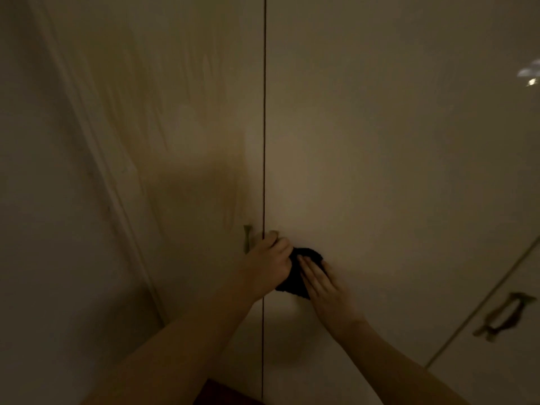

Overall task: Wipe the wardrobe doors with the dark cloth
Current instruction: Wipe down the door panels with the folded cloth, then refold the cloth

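Note:
Two pale wardrobe doors fill the view, the left door (190, 127) and the right door (380, 141), split by a thin dark vertical gap. The dark cloth (295, 276) lies bunched against the right door just right of the gap. My left hand (270, 258) curls around the cloth's left side, its fingers closed. My right hand (324, 287) lies flat with fingers together, pressing the cloth against the door. A small metal handle (247, 238) on the left door shows just beside my left hand.
A further door (496, 361) at the lower right carries a curved metal handle (504, 315). The wardrobe's slanted left edge (96, 159) meets a plain wall. The scene is dim, with a bright reflection (530, 73) at the right edge.

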`<control>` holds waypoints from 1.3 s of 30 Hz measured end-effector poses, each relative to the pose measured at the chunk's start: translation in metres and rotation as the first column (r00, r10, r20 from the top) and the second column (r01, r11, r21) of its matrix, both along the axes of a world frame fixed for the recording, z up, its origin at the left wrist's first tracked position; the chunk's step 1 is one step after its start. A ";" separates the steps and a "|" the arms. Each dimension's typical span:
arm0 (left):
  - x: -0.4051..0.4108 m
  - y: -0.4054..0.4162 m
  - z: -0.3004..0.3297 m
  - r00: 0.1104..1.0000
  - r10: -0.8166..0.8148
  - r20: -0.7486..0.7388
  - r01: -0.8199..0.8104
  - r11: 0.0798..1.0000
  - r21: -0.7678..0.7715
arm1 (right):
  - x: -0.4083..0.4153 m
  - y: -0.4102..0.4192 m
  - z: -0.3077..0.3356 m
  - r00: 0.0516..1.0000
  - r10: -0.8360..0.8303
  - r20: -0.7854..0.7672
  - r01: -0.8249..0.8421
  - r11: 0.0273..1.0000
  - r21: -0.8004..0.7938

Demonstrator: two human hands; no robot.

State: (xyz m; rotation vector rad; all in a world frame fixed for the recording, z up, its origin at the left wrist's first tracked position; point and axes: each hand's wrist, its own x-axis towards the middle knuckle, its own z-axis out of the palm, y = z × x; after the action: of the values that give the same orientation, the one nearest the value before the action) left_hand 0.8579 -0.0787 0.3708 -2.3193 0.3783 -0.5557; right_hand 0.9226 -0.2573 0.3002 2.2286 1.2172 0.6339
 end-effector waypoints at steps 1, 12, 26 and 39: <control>-0.001 -0.001 0.003 1.000 0.016 -0.008 -0.016 1.000 -0.001 | -0.001 0.000 0.005 1.000 -0.005 -0.002 0.005 1.000 -0.021; -0.018 0.021 0.051 0.996 0.056 0.067 -0.036 0.964 -0.263 | -0.001 0.012 0.098 0.988 0.108 0.114 -0.088 0.982 -0.167; -0.030 0.071 0.180 0.910 0.168 0.379 0.038 0.877 -0.479 | 0.004 0.053 0.246 0.938 0.098 0.332 -0.122 0.991 0.049; -0.054 0.103 0.227 0.909 0.009 0.418 0.324 0.616 -0.718 | -0.037 0.102 0.304 0.973 0.161 -0.167 -0.003 0.727 0.687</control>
State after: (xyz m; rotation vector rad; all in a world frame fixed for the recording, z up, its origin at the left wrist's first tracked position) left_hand 0.8035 0.0239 0.5979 -2.9016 0.1560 -1.4999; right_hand 0.8854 -0.1556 0.6045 2.9306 1.3412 1.0345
